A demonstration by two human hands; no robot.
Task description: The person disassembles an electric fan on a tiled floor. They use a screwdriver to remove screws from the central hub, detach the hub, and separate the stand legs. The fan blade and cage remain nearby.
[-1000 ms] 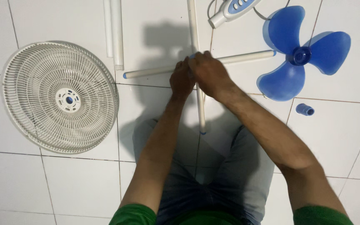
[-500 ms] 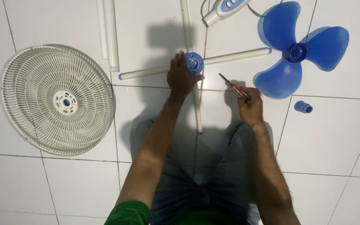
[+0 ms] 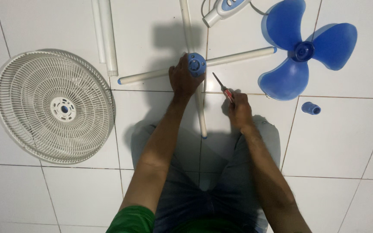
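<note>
**Operator:** Left hand lies palm down on the cross-shaped fan base, fingers spread loosely around the left side of the blue hub, thumb along the hub's lower edge. I am pressing the base flat against the white floor tiles.

**Checker:** Position of the base?

**Operator:** Directly ahead of my knees. Four white legs radiate from the hub: one toward me, ending between my thighs; one away from me, running out of the top of the view; one to the left; one to the right, its tip close to the blue fan blade.

**Checker:** Right hand?

**Operator:** Right hand is closed in a fist on the red handle of a screwdriver. The shaft points up and to the left, toward the hub. Its tip sits just beside the hub, not touching it as far as I can tell.

**Checker:** Surrounding parts?

**Operator:** White fan grille lies flat on the tiles, well to the left. Two white tubes lie side by side above it. The control housing, white with a blue panel, lies at the top edge, its cable curling beside it. A small blue cap rests on the floor to the right, below the blade and apart from it.
</note>
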